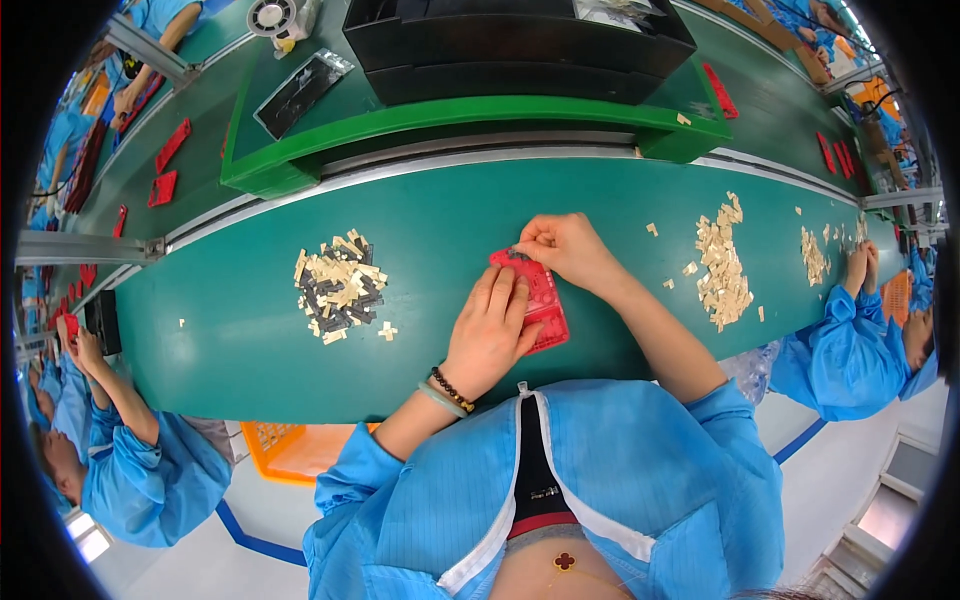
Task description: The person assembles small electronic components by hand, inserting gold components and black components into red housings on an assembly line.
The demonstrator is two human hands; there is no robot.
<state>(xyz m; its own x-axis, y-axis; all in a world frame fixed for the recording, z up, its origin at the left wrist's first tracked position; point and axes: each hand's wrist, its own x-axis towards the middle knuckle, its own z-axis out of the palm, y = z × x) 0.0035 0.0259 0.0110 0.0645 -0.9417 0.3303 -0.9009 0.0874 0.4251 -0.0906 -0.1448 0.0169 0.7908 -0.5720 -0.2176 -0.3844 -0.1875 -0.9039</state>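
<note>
A flat red plastic phone-sized shell (545, 300) lies on the green worktable (250, 375) in front of me. My left hand (488, 325) grips it, its fingers across the shell's left part and the thumb near the lower end. At the far end of the shell my right hand (568, 247) is closed in a pinch, fingertips at a small dark spot in the corner. Whatever is between those fingertips is too small to make out. Left of my hands sits a heap of small beige and dark grey pieces (340, 285). Over on the right is a pile of beige pieces (722, 265).
A green-edged shelf (430, 120) carries a black bin (520, 60), a clear-and-black bag (302, 92) and a small fan (272, 15). Red shells (163, 188) lie on the conveyor behind. Co-workers in blue sit at left (150, 480) and right (840, 350). An orange basket (265, 455) stands below the table.
</note>
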